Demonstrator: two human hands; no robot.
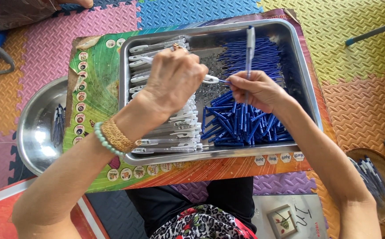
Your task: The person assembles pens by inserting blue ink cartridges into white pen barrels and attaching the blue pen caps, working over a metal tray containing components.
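Steel tray: a shiny rectangular tray (307,102) sits on a colourful printed board (99,88), which lies on a floor of foam puzzle mats (356,57).
White barrels: pen barrels (175,128) are stacked in a neat row along the tray's left side.
Blue pieces: loose blue pen parts (241,126) lie heaped in the middle and right of the tray, criss-crossed.
Left hand: the left hand (175,79) is closed around a white barrel (211,79) whose tip points right, toward the other hand.
Right hand: the right hand (256,90) pinches an upright pen with a pale top (250,46), just beside the barrel tip; the fingers hide the exact join.
Nearby: a round steel bowl (35,128) with a few pens sits to the left, and a woven basket (378,186) of pens to the right.
Risk, slipping: the two pieces meet in mid-air over the heap, so a misaligned push could likely jam or drop one into the pile.
Risk, knocking: the left wrist hangs low over the white stack and could nudge the row out of order.
Risk, mixing: a dropped piece would be hard to find among the look-alike blue parts.
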